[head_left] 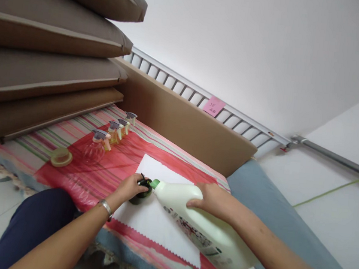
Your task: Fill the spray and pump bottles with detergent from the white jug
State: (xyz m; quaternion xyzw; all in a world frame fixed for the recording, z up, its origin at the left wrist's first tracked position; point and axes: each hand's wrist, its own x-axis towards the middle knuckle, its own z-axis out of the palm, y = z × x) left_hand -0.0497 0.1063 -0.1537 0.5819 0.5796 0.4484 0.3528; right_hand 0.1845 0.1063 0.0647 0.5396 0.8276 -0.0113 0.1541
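A large white jug with a green neck [201,227] lies tilted on its side, its mouth over a small dark green cup [140,195] on a white cloth [156,222]. My right hand [214,201] grips the jug's upper body. Fingers closed, my left hand [131,187] rests on the dark cup's rim, steadying it.
Three small spray bottles [115,131] stand in a row on red plastic sheeting [74,170] over a striped cover. A roll of tape [61,156] lies left. Stacked brown cushions [47,41] loom at left; a brown board [183,126] backs the surface.
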